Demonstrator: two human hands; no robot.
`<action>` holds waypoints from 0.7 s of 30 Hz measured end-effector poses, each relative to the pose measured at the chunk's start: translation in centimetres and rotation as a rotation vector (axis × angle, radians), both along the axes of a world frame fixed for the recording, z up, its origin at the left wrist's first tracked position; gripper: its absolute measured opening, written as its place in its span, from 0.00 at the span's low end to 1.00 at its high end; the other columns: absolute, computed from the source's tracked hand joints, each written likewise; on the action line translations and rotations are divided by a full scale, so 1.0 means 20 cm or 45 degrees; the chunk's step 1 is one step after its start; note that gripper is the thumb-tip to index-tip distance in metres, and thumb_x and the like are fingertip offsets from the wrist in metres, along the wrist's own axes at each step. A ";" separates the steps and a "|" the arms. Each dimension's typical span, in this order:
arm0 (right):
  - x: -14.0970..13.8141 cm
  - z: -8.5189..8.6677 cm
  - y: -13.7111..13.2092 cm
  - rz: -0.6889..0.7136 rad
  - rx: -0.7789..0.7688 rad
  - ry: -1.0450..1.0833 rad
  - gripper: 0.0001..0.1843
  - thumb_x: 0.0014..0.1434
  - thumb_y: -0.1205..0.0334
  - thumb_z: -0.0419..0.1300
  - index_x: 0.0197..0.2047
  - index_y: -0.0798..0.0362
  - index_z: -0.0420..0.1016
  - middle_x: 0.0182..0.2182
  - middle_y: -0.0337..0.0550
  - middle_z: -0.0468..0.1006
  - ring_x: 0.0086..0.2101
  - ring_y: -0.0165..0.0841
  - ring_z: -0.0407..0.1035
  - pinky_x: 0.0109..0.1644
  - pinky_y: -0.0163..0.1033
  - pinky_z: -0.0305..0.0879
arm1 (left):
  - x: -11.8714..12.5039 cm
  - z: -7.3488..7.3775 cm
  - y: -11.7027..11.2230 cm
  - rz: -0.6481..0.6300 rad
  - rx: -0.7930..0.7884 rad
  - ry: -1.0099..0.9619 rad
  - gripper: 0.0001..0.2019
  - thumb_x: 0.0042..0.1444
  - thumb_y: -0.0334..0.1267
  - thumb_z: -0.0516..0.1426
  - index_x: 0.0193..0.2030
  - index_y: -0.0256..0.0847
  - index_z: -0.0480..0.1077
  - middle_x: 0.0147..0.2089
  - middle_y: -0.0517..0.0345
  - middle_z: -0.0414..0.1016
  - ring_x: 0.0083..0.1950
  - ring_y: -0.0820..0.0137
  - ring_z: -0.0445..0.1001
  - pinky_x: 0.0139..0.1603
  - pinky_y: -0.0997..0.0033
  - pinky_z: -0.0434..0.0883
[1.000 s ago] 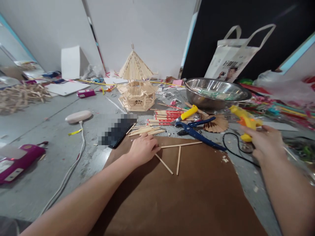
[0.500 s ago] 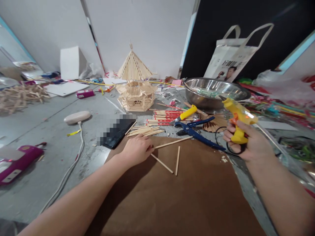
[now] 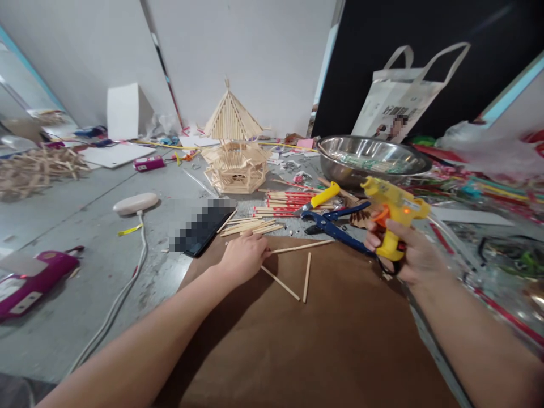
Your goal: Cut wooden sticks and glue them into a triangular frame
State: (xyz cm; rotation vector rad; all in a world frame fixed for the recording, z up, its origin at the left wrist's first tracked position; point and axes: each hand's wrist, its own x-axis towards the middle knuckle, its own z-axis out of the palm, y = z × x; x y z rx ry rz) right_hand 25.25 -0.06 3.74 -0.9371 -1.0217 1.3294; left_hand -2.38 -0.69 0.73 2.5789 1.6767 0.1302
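My right hand (image 3: 403,249) is wrapped round the handle of a yellow hot glue gun (image 3: 397,207), an orange light glowing on its side. Its nozzle points left and slightly up, above the pliers. On the brown sheet (image 3: 297,351), my left hand (image 3: 246,255) has its fingers closed at the near end of a thin wooden stick (image 3: 304,246) that reaches out to the right; the fingertips are partly hidden. Two more sticks lie in front of it: one slanting stick (image 3: 281,283) with an end by my fingers, and a shorter one (image 3: 306,277) apart from it.
Blue-handled pliers (image 3: 340,229), a yellow-handled knife (image 3: 325,194) and loose sticks (image 3: 250,226) lie beyond the sheet. A black phone (image 3: 204,229) rests at left. Behind stand a stick-built pavilion model (image 3: 236,164) and a metal basin (image 3: 369,175). A white cable (image 3: 142,249) runs down the left.
My right hand has brought the glue gun leftward and a little inward, towards the sheet. The left hand stays almost where it was, at the stick's end.
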 end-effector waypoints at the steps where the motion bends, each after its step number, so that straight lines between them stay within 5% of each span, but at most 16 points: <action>1: 0.00 0.00 0.00 -0.015 0.001 0.009 0.10 0.40 0.62 0.59 0.30 0.51 0.65 0.24 0.37 0.67 0.18 0.24 0.59 0.20 0.32 0.56 | -0.01 0.00 0.00 0.022 0.000 -0.012 0.09 0.53 0.39 0.46 0.31 0.41 0.66 0.34 0.56 0.70 0.40 0.67 0.65 0.36 0.70 0.64; 6: -0.03 -0.02 -0.01 -0.009 -0.024 -0.062 0.09 0.41 0.66 0.58 0.31 0.53 0.68 0.30 0.40 0.72 0.19 0.24 0.61 0.20 0.31 0.59 | -0.06 0.03 -0.02 0.089 -0.012 -0.138 0.10 0.53 0.38 0.45 0.32 0.40 0.66 0.32 0.56 0.70 0.35 0.70 0.67 0.34 0.72 0.63; 13: -0.06 -0.05 -0.02 0.064 -0.083 -0.042 0.07 0.43 0.65 0.57 0.30 0.50 0.67 0.36 0.39 0.72 0.21 0.25 0.64 0.22 0.33 0.62 | -0.07 0.03 -0.04 -0.036 -0.011 -0.367 0.08 0.52 0.38 0.47 0.31 0.40 0.66 0.31 0.59 0.70 0.33 0.73 0.67 0.33 0.76 0.61; 21: -0.08 -0.08 -0.03 0.167 -0.090 0.030 0.07 0.43 0.66 0.58 0.29 0.50 0.68 0.27 0.37 0.73 0.22 0.26 0.65 0.27 0.33 0.63 | -0.05 0.03 -0.05 -0.080 -0.179 -0.519 0.07 0.51 0.38 0.48 0.30 0.40 0.66 0.29 0.60 0.70 0.30 0.74 0.66 0.30 0.78 0.60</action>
